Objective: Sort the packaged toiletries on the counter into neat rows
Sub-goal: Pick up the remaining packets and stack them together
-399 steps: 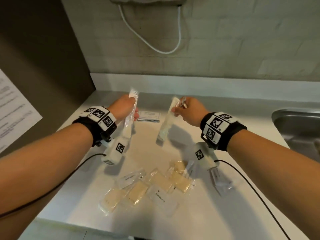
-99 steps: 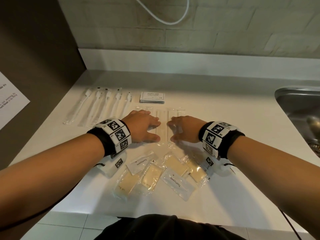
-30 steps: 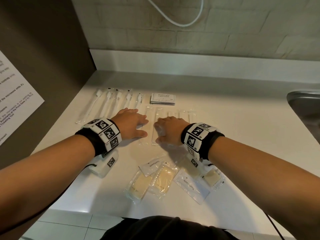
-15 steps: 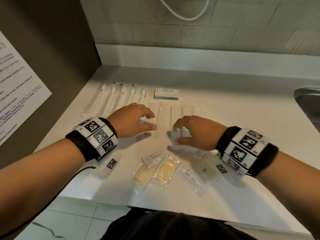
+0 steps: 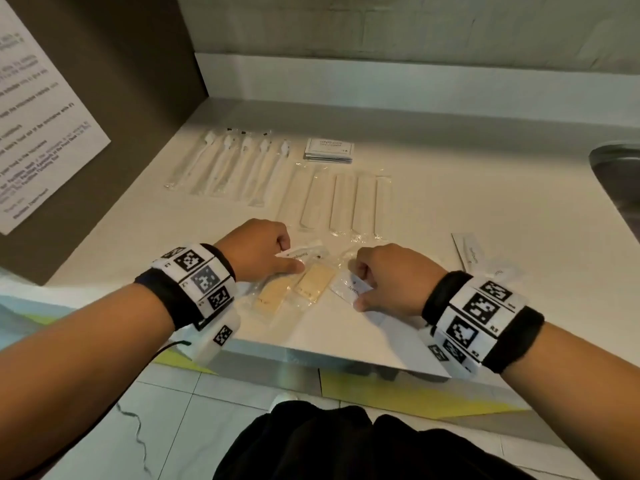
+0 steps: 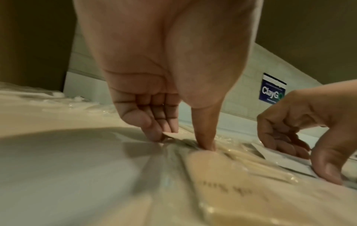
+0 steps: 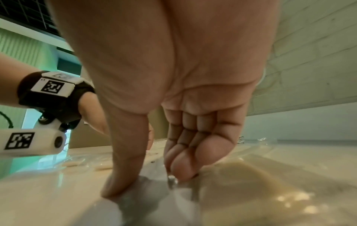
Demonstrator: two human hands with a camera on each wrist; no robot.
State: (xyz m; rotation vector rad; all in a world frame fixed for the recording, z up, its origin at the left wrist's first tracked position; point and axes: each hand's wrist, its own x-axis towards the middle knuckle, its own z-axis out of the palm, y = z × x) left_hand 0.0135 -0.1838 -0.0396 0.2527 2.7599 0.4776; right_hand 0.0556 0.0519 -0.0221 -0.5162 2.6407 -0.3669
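Packaged toothbrushes (image 5: 225,168) and combs (image 5: 336,199) lie in two rows at the back of the white counter (image 5: 450,202). Near the front edge my left hand (image 5: 294,263) pinches a white toothpaste packet (image 5: 301,256); in the left wrist view my left hand (image 6: 181,140) has its curled fingers and thumb on the packet's edge (image 6: 171,135). My right hand (image 5: 358,289) pinches another toothpaste packet (image 5: 349,289), held between thumb and fingers of my right hand (image 7: 150,178) in the right wrist view. Two tan soap packets (image 5: 311,282) lie between the hands.
A stack of white sachets (image 5: 329,150) sits behind the combs. Two more toothpaste packets (image 5: 471,252) lie to the right. A steel sink (image 5: 620,174) is at the far right, a brown side wall with a paper notice (image 5: 34,133) at the left.
Both hands have drawn back from the comb row to the loose pile near the front edge, and each has taken hold of a toothpaste packet.
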